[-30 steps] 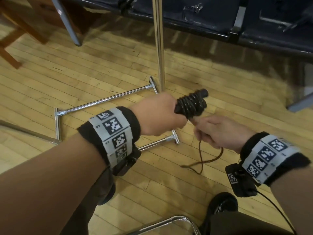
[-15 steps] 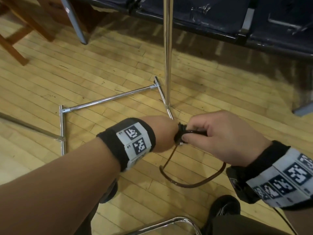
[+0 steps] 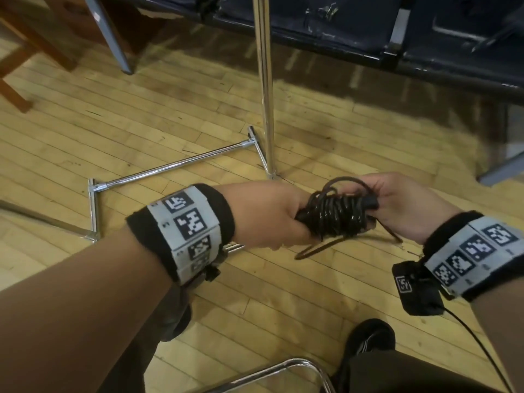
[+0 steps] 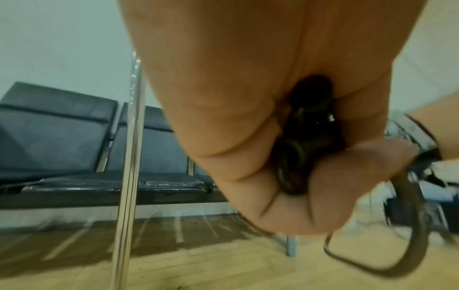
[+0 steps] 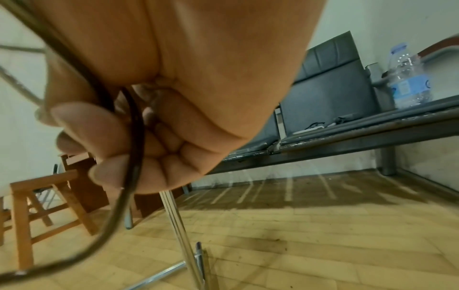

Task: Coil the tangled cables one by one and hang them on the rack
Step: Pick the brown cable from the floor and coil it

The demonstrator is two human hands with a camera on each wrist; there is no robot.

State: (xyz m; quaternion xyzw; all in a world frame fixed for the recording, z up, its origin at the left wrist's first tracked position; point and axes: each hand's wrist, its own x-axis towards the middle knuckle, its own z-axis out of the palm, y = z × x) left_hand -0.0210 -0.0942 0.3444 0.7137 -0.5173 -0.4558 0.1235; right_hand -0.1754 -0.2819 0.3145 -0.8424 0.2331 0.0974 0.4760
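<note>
Above the wooden floor (image 3: 255,293), near the rack's upright pole (image 3: 265,89), the left hand (image 3: 266,217) gripped a coiled black cable (image 3: 331,215) while the right hand (image 3: 408,205) pinched its loose end, curled fingers (image 5: 82,121) around it.

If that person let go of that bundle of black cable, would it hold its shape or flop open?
Probably spring loose: the cable bundle keeps its shape only where the left hand grips it. Its free tail droops in a soft curve, so it looks floppy. Likely light, held easily.
</note>
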